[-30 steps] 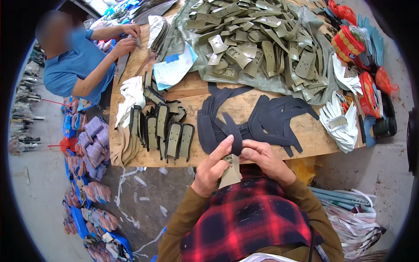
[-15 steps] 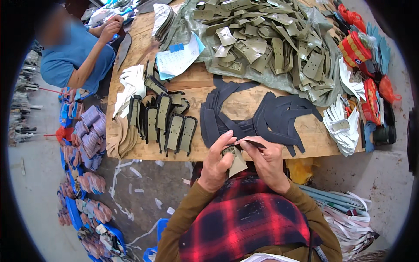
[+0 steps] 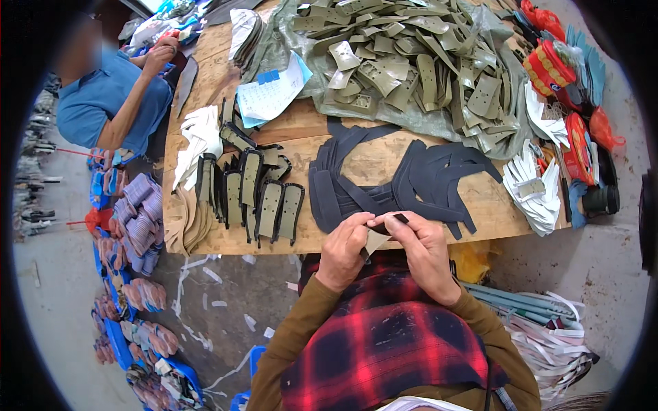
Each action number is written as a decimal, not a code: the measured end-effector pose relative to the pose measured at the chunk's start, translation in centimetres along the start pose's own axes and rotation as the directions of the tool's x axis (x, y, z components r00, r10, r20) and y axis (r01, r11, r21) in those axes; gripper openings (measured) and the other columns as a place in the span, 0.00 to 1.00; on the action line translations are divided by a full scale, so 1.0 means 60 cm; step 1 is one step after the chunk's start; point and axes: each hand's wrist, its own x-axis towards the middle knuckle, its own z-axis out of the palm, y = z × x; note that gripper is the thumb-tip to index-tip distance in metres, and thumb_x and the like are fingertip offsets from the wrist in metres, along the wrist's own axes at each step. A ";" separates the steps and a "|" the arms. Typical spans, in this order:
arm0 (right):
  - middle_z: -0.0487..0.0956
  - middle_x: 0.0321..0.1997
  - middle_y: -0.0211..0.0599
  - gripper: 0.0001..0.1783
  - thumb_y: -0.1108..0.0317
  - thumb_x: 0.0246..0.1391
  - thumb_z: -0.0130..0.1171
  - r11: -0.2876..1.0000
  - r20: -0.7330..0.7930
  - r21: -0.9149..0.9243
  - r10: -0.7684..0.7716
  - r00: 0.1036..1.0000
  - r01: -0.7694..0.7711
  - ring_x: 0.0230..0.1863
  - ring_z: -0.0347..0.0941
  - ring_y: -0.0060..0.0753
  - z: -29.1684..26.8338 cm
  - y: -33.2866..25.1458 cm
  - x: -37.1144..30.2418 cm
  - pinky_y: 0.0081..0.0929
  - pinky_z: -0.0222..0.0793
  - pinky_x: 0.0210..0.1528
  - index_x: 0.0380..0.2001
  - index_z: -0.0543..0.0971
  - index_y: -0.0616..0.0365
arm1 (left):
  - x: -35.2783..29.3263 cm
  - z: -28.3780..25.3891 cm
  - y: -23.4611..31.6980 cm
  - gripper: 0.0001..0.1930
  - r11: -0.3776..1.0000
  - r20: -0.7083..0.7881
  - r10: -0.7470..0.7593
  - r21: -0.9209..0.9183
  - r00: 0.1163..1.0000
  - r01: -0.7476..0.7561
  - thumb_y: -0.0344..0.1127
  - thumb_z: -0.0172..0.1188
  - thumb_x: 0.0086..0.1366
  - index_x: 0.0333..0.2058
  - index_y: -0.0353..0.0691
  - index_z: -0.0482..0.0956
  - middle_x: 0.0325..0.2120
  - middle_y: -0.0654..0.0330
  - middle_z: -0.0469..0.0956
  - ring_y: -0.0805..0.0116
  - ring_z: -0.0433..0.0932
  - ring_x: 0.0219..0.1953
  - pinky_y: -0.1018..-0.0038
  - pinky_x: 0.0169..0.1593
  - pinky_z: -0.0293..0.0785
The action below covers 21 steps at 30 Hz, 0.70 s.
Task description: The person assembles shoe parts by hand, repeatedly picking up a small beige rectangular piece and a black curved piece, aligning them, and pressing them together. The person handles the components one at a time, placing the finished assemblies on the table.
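Note:
At the table's near edge, my left hand (image 3: 345,252) grips a small olive-green curved piece (image 3: 375,240). My right hand (image 3: 426,255) pinches a black strip (image 3: 401,218) along the upper edge of that piece, thumb on top. Both hands nearly touch, and they cover much of the piece. Just beyond them lie black fabric strips (image 3: 329,198) in a loose heap. Left of the heap are several olive pieces edged in black (image 3: 270,208), some standing on edge and leaning together.
A big heap of olive pieces (image 3: 425,61) lies on plastic sheeting at the back. White strips (image 3: 534,188) are at the right, others (image 3: 199,140) at the left, above tan pieces (image 3: 188,222). A written sheet (image 3: 274,92) lies behind. A co-worker in blue (image 3: 116,96) sits far left.
The olive piece has turned and is now mostly covered by my fingers. My hands have come closer together, the right thumb now pressing over the black strip. The view has shifted slightly.

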 end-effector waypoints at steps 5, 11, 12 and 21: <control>0.83 0.41 0.35 0.14 0.67 0.67 0.49 0.994 0.028 0.087 0.071 0.997 -0.073 0.41 0.78 0.21 -0.015 -0.008 -0.008 0.17 0.71 0.42 0.42 0.80 0.67 | -0.007 0.002 -0.006 0.21 0.999 0.055 0.005 0.047 0.998 -0.007 0.19 0.61 0.46 0.40 0.34 0.67 0.40 0.49 0.76 0.50 0.79 0.39 0.63 0.40 0.78; 0.81 0.46 0.38 0.15 0.68 0.68 0.47 0.962 -0.154 0.274 0.034 0.987 0.010 0.40 0.78 0.22 -0.039 -0.070 -0.001 0.17 0.72 0.42 0.46 0.79 0.66 | 0.004 -0.030 0.012 0.13 0.981 0.077 -0.180 0.093 0.981 0.173 0.24 0.60 0.61 0.44 0.34 0.71 0.36 0.51 0.79 0.55 0.81 0.35 0.66 0.40 0.77; 0.80 0.44 0.36 0.14 0.69 0.67 0.48 0.984 -0.063 0.179 0.007 0.998 0.004 0.38 0.77 0.21 -0.047 -0.061 0.011 0.17 0.71 0.41 0.46 0.80 0.66 | 0.016 -0.037 0.028 0.11 0.935 0.115 -0.348 -0.037 0.931 0.354 0.26 0.58 0.63 0.44 0.34 0.71 0.35 0.50 0.79 0.54 0.81 0.35 0.67 0.40 0.76; 0.75 0.30 0.29 0.07 0.76 0.59 0.60 0.921 0.335 0.349 0.053 0.941 -0.176 0.24 0.69 0.16 -0.046 0.030 0.038 0.17 0.66 0.24 0.39 0.83 0.65 | 0.032 -0.036 0.071 0.19 0.509 0.458 -0.548 -0.481 0.700 0.713 0.40 0.52 0.73 0.53 0.32 0.67 0.35 0.54 0.80 0.66 0.80 0.36 0.71 0.41 0.75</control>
